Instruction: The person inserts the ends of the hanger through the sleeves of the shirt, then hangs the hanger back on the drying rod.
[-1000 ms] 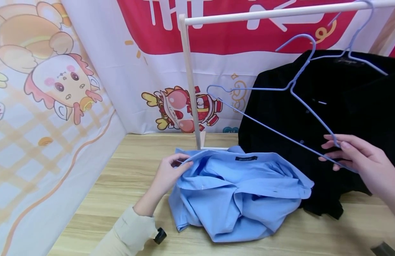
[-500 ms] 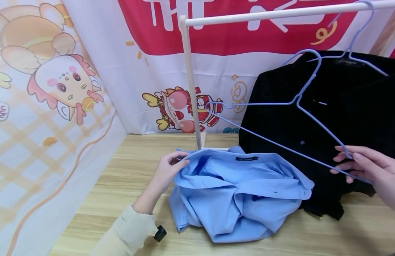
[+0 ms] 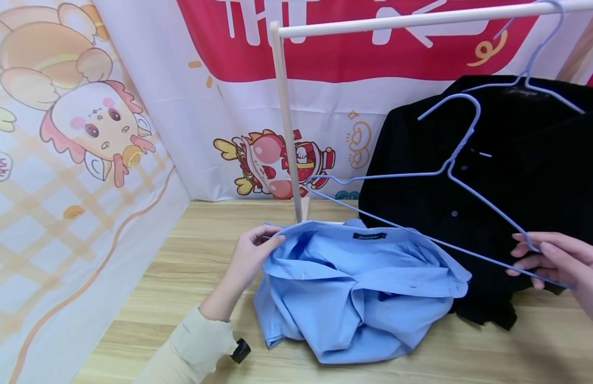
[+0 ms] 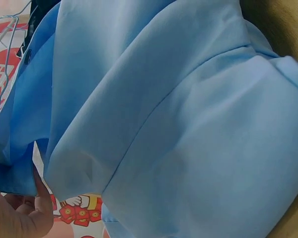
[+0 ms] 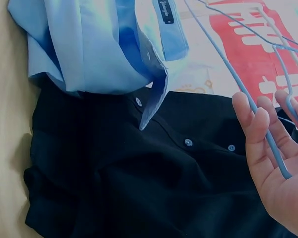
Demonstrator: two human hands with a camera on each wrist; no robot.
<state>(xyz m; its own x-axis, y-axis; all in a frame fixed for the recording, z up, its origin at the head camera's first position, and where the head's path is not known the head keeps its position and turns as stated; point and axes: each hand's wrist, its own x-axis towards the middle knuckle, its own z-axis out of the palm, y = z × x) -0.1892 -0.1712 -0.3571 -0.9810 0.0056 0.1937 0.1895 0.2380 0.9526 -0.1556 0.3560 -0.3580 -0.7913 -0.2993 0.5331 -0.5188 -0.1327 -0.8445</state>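
A light blue shirt [image 3: 320, 314] lies bunched on the table, its collar opening up and its dark label showing at the back. My left hand [image 3: 253, 253] pinches the left side of the collar between thumb and fingers. In the left wrist view that hand [image 4: 22, 213] is at the lower left, beside the hanging cloth. My right hand [image 3: 560, 261] grips one end of a blue wire hanger [image 3: 392, 175]. The hanger's free end points left above the shirt, and its lower bar crosses the back of the collar in the head view. In the right wrist view, fingers curl around the wire [image 5: 273, 144].
A wooden rack [image 3: 373, 23] stands behind the shirt. On its rail a second blue hanger [image 3: 528, 64] carries a black shirt [image 3: 411, 144], which reaches down to the wooden table [image 3: 171, 277] at right. Printed cloth [image 3: 147, 53] lines the back and left.
My right hand has lowered the hanger and shifted it slightly right, so its lower bar now overlaps the collar in the head view. The left hand has stayed at the collar.
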